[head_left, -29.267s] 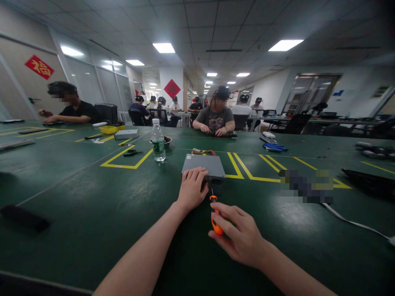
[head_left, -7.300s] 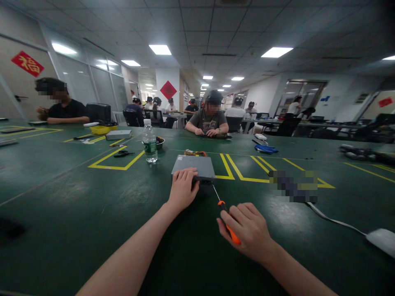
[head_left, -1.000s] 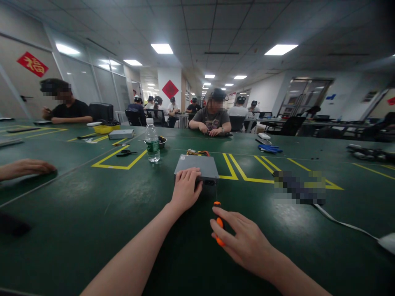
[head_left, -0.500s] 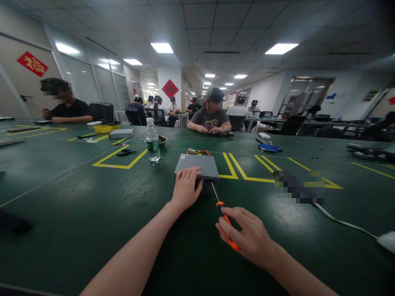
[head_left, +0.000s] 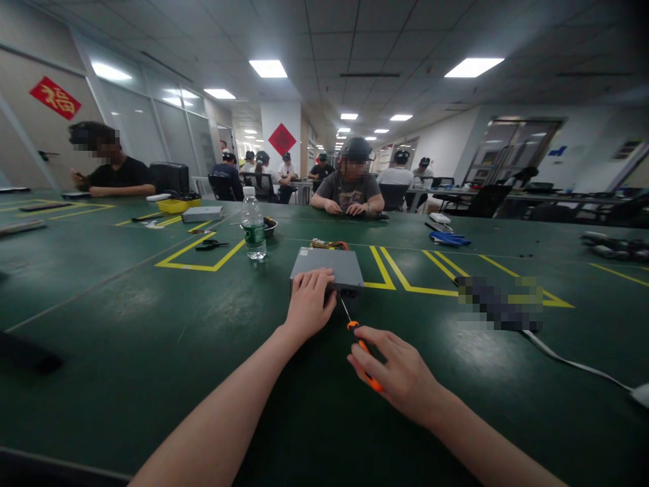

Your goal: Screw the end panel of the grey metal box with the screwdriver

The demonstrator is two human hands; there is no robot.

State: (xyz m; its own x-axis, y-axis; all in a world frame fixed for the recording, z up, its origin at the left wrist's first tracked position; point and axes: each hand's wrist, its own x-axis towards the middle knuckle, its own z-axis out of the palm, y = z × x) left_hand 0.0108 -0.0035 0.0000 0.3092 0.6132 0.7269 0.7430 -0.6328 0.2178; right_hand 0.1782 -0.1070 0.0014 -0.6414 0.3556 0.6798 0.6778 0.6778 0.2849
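A grey metal computer power supply (head_left: 334,262) lies flat on the green table, its bundle of coloured wires (head_left: 329,245) at the far side. My left hand (head_left: 310,303) grips its near left edge, fingers on the top and thumb at the front face. In my right hand (head_left: 398,372) is a screwdriver (head_left: 353,326) with an orange and black handle. Its thin shaft points up and away, with the tip at the near face of the power supply, right of my left thumb. Whether the tip touches a screw is too small to tell.
A water bottle (head_left: 253,226) stands left of the power supply, before a small bowl (head_left: 271,226). Blue gloves (head_left: 449,239) lie at the far right, and a blurred dark object with a white cable (head_left: 568,358) lies nearer. A person (head_left: 349,189) sits across the table.
The screwdriver and my right hand have shifted left, bringing the tip closer to my left thumb. My left hand stays on the power supply. The whole view has shifted slightly.
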